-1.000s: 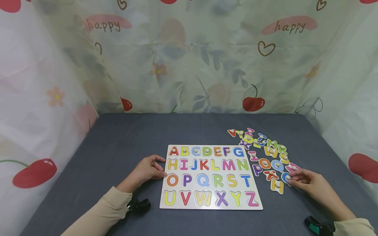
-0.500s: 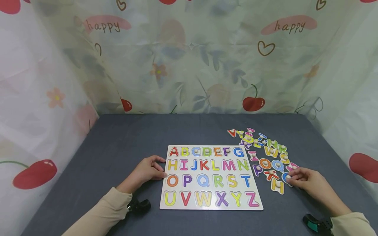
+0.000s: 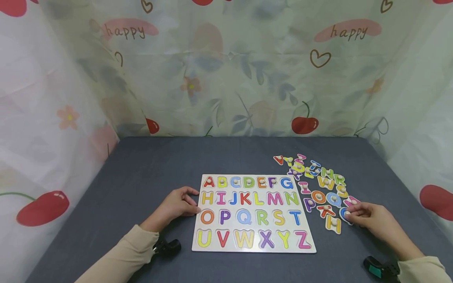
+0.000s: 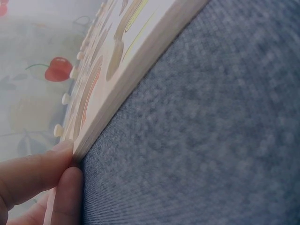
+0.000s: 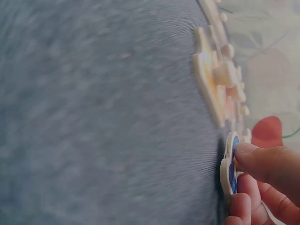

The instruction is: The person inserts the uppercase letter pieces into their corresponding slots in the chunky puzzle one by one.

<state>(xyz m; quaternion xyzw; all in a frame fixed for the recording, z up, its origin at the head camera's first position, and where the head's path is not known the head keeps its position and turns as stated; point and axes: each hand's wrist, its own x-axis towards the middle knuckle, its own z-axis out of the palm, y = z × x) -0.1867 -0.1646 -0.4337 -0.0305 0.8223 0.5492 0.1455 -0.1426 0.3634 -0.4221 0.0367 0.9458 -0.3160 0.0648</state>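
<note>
Blue-faced letter piece sits right of the board, at the right side of the loose letters, pinched by the right hand, thumb and fingers clamped on it. Letter mostly covered, likely G. Off the cloth or not: can't tell. Left hand has thumb and finger clamped on the left edge of the white alphabet board. A to F carry knobs; G slot has none.

To do this pick well: take the knob, not the rim; lift straight up so the nearby yellow H and pink M don't get knocked; hold the piece face up, turned the way the printed letters read. Left hand should press lightly, just enough so the board can't slide.

Views: head gives the full layout and letter rows, but the right hand hides much of the piece. Right wrist shows its pale edge and the thumb at the blue face; no knob visible there. Left wrist shows board thickness, recess depth and knobs in profile, all lost from above.
</note>
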